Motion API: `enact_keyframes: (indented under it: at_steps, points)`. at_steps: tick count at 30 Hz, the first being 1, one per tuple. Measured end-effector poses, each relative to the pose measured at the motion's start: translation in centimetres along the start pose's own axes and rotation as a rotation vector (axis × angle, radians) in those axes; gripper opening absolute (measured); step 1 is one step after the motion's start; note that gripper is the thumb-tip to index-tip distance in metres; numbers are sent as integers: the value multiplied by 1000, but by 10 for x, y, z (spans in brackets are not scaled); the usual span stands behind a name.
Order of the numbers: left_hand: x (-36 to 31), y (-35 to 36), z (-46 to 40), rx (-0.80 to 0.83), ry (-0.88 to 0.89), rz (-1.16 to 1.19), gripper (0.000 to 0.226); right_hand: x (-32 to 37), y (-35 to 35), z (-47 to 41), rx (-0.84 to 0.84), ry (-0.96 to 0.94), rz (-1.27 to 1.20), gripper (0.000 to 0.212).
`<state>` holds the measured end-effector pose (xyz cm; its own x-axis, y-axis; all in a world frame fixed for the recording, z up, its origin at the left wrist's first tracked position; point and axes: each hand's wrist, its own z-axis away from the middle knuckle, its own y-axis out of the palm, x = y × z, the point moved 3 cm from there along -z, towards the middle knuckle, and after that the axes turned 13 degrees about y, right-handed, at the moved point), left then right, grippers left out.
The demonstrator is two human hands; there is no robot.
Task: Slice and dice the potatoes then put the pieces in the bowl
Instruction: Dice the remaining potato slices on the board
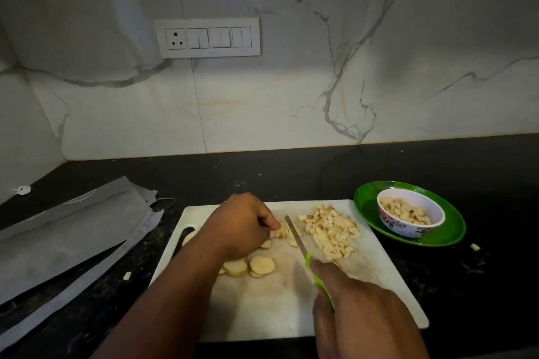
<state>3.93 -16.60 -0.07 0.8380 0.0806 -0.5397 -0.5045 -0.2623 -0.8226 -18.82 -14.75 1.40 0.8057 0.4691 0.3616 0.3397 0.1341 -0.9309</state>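
**Dicing the held slices**

Head view: I'm mid-dice on the board (262, 309). My left hand (242, 224) sits near the board's far edge, fingers curled down onto a small stack of slices (282, 232), pinching it steady. My right hand (358, 306), over the near right corner, is wrapped round the green handle of the knife (296, 237), the blade lying just right of my left fingertips, against the stack.

To do this cut well I judge I should keep the left fingertips tucked back, knuckles leading, and bring the blade straight down in even steps, so the cubes match the pile (331, 232) already diced toward the far right corner. The stack is small and could slip; firm downward pressure matters.

More round slices (250, 267) wait mid-board, beside my left wrist. The bowl (420, 229), on a green plate (449, 237) just off the board's far right corner, already has pieces in it. Whether the blade is touching the board, I can't quite tell; the light is dim.
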Motion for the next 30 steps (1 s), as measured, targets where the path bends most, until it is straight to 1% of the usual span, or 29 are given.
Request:
enact_keyframes:
  at_steps: [2,5,11,18,22,25,28,30]
  points:
    - [-1,0,0,-16,-14,10,16,7,6,-10,-30,-20,11,55]
    - [-2,0,0,-30,-20,16,17,12,15,-25,-32,-43,21,53]
    - [-1,-1,-3,-38,-11,5,17,12,27,-30,-34,-49,29,54]
    - [-1,1,-4,-54,-16,-7,30,10,32,-29,-23,-78,37,55]
    - [-3,2,-5,-53,-17,-13,16,1,28,-15,39,-74,55,56]
    - [-4,2,-4,-24,-3,-37,13,-8,22,0,72,-33,59,56]
    - [-1,0,-1,8,7,9,18,-16,17,8,34,-7,45,51]
    - [0,-1,2,-33,8,88,15,-17,14,9,-16,-5,21,52]
